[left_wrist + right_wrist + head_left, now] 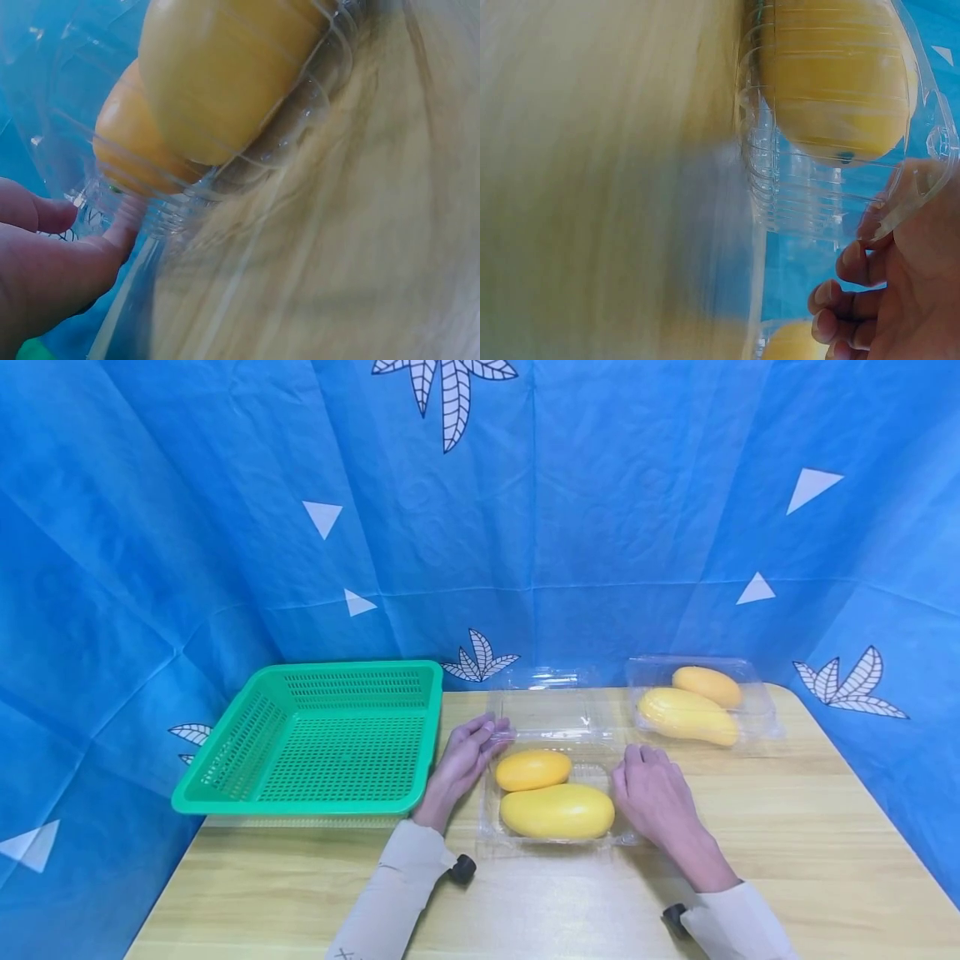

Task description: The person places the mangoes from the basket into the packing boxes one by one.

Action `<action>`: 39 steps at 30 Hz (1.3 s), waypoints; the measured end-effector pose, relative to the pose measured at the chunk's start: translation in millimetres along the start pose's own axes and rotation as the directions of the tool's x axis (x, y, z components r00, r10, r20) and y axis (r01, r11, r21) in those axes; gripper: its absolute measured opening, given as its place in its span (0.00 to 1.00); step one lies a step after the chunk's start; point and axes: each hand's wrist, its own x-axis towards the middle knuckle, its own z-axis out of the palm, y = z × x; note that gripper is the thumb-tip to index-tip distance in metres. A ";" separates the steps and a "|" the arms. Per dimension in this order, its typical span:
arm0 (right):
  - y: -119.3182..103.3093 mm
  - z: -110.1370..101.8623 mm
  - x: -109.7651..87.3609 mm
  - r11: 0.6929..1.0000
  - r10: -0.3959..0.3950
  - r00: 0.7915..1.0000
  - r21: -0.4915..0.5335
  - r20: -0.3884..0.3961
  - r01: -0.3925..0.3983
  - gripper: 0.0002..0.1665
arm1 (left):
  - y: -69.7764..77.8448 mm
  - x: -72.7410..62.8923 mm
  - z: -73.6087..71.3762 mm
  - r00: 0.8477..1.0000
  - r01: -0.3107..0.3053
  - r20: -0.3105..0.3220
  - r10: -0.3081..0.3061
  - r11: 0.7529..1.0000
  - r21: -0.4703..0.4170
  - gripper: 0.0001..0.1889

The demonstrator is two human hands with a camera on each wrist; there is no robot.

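Observation:
A clear plastic clamshell box (487, 827) lies on the table with its lid (551, 714) folded back toward the curtain. Inside are two mangoes, a smaller orange-yellow mango (533, 770) behind a larger yellow mango (557, 812). At the left, my left hand (461, 760) pinches the plastic near the hinge, its fingertips partly seen through the lid. Opposite it, my right hand (656, 793) grips the box's right rim between thumb and index finger, the other fingers curled, as the right wrist view shows (922, 262).
A green perforated basket (420, 806) stands at the left of the wooden table (795, 852). Behind my right hand, a second clear clamshell box (761, 706) holds two more mangoes (686, 714). A blue patterned curtain (585, 527) hangs along the table's back and sides.

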 end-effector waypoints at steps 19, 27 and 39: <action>-2.3 0.2 0.2 1.000 0.002 1.000 0.000 0.012 -0.002 0.14 | 8.2 -0.8 16.5 0.972 -0.205 -0.091 0.217 0.971 0.125 0.26; -2.5 -1.0 0.2 1.000 0.008 1.000 0.000 0.014 -0.008 0.14 | 11.5 -5.9 25.6 0.940 -0.300 -0.096 0.326 0.929 0.218 0.24; -3.2 -2.7 -0.6 1.000 0.012 1.000 0.018 0.021 -0.013 0.14 | 24.4 -20.3 38.5 0.876 -0.407 -0.028 0.482 0.768 0.495 0.23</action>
